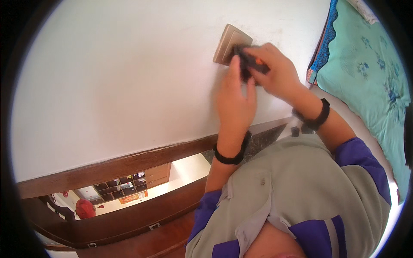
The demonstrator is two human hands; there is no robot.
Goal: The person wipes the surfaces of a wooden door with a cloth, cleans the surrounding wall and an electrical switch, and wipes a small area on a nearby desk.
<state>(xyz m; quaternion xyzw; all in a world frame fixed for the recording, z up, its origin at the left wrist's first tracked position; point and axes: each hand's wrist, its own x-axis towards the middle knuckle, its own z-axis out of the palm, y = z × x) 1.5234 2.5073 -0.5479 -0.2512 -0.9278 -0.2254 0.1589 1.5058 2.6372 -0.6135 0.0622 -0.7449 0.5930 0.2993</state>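
Note:
My right hand (pixel 279 69) pinches a small dark object (pixel 256 63) with an orange spot, held against the lower right part of a beige-gold wall switch (pixel 227 43). Motion blur hides what kind of object it is. Just below and to the left, my left hand (pixel 237 100) has its index finger and thumb around the object's near side. The switch plate sits on a white wall (pixel 129 80), and its lower right corner is covered by the object and fingers. Both wrists wear black bands.
Dark wooden door frame (pixel 113 171) runs along the wall's edge, beside a brown wooden door (pixel 145 222) with metal fittings. Through the doorway show a compartmented shelf (pixel 119 187) and a red round object (pixel 85 208). At right hangs a green floral cloth (pixel 364 80) with blue trim.

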